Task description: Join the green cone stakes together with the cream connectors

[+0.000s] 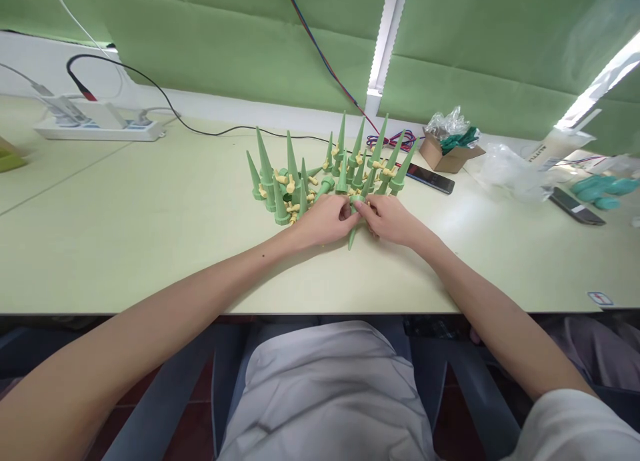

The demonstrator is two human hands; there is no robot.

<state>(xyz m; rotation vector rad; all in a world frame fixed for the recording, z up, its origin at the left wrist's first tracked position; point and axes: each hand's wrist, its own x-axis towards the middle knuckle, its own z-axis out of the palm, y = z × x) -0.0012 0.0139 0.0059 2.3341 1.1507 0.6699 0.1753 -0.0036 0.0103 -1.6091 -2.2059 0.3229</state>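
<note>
My left hand (pixel 329 219) and my right hand (pixel 389 220) meet at the front of a cluster of green cones. Between them they grip one green cone (pixel 353 238), whose tip points down toward me. The fingers of both hands are closed on its wide end. Behind and to the left stand several upright green cones (pixel 291 161) with small cream-coloured valve pieces (pixel 291 184) at their sides. More upright cones (pixel 379 144) stand behind my right hand. One cone (pixel 325 186) lies tilted near my left hand.
A phone (pixel 430 178) and a small cardboard box (pixel 447 156) are at the back right, with plastic bags (pixel 515 174) beyond. Farther right lie teal pieces (pixel 605 186) and a dark device (pixel 576 206). A power strip (pixel 100 129) sits at the back left, its black cable running behind the cones.
</note>
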